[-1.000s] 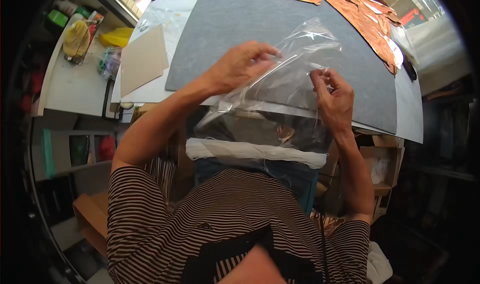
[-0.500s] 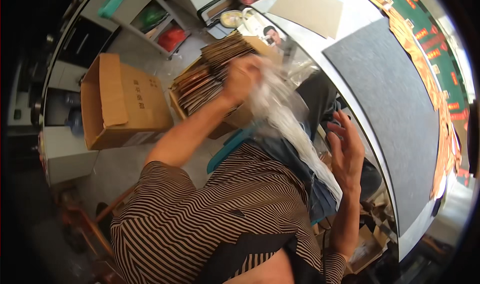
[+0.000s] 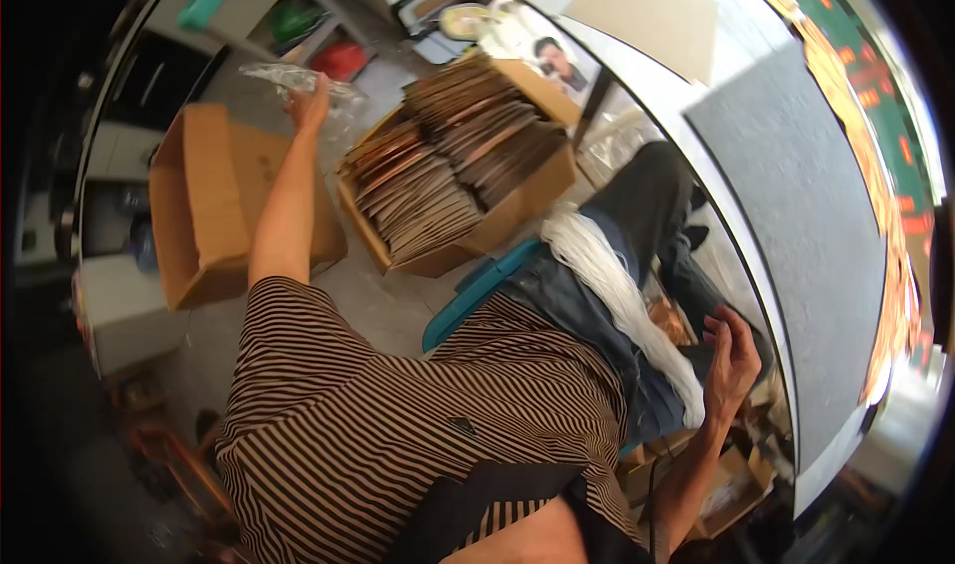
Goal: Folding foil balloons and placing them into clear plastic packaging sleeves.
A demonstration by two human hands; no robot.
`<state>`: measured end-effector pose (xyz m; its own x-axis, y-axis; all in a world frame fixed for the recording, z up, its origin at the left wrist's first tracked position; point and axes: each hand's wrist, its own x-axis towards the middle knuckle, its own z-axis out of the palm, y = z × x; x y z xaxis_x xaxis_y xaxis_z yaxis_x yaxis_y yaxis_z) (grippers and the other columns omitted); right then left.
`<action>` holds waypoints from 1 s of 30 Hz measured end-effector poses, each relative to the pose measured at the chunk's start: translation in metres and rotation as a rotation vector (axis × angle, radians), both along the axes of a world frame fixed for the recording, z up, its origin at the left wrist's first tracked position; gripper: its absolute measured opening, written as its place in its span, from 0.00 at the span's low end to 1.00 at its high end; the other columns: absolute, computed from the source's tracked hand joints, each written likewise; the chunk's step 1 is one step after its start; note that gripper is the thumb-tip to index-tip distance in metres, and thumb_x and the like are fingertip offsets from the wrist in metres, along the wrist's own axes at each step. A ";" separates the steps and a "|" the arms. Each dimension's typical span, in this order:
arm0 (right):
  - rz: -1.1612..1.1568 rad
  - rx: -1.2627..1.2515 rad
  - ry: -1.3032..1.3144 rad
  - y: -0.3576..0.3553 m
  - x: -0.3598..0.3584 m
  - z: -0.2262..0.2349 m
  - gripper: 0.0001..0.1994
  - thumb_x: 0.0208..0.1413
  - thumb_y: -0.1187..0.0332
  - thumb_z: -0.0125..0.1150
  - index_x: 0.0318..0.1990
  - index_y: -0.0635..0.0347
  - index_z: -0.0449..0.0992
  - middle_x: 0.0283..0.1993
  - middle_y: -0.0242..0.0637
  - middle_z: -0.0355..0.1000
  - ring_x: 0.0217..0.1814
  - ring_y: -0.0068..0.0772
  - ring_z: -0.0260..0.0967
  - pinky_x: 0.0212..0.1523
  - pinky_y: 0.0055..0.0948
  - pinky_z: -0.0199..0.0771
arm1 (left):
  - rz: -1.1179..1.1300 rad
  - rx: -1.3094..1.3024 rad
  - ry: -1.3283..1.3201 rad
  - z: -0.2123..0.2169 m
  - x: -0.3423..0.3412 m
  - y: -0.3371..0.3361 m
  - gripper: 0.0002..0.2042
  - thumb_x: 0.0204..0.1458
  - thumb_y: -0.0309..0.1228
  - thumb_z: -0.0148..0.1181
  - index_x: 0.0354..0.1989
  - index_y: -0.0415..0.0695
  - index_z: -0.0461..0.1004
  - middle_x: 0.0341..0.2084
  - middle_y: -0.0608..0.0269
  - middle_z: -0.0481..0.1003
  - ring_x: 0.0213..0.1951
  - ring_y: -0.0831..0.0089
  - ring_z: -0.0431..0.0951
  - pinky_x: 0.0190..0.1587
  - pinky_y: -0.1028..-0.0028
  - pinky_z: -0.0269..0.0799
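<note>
White table [image 3: 818,479] on the right; dark grey mat [image 3: 796,166] on it, copper-coloured sheets [image 3: 846,116] along the mat's far edge, beige board [image 3: 652,17] near the corner; grey floor [image 3: 373,310] left of the chair; white strand bundle [image 3: 622,300] across the lap.

Vs 1.0 s ago: clear plastic bag [image 3: 274,74] was over the mat between both hands, at 0.5 s above the lap; now it's out at arm's length on the left, pinched in the left hand [image 3: 310,106]; right hand [image 3: 733,360] is now by the table edge, fingers loosely curled, nothing seen in it; view has swung left.

Packed carton [image 3: 477,241]: rows of thin brown pieces [image 3: 423,201] on edge; second carton [image 3: 204,196]: flaps up, contents can't be made out; shelf unit [image 3: 224,32]: green bundle [image 3: 296,22], red bundle [image 3: 340,60].
</note>
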<state>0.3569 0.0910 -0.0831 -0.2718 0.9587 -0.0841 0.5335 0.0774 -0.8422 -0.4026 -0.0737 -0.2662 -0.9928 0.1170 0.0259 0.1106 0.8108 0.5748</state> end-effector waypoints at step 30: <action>-1.877 -0.835 -0.581 -0.598 0.406 -0.300 0.16 0.55 0.61 0.69 0.47 0.62 0.81 0.44 0.47 0.80 0.41 0.45 0.80 0.43 0.42 0.82 | -1.971 -0.600 -0.982 0.142 0.548 0.182 0.17 0.68 0.41 0.54 0.50 0.38 0.76 0.22 0.60 0.80 0.15 0.80 0.73 0.19 0.81 0.64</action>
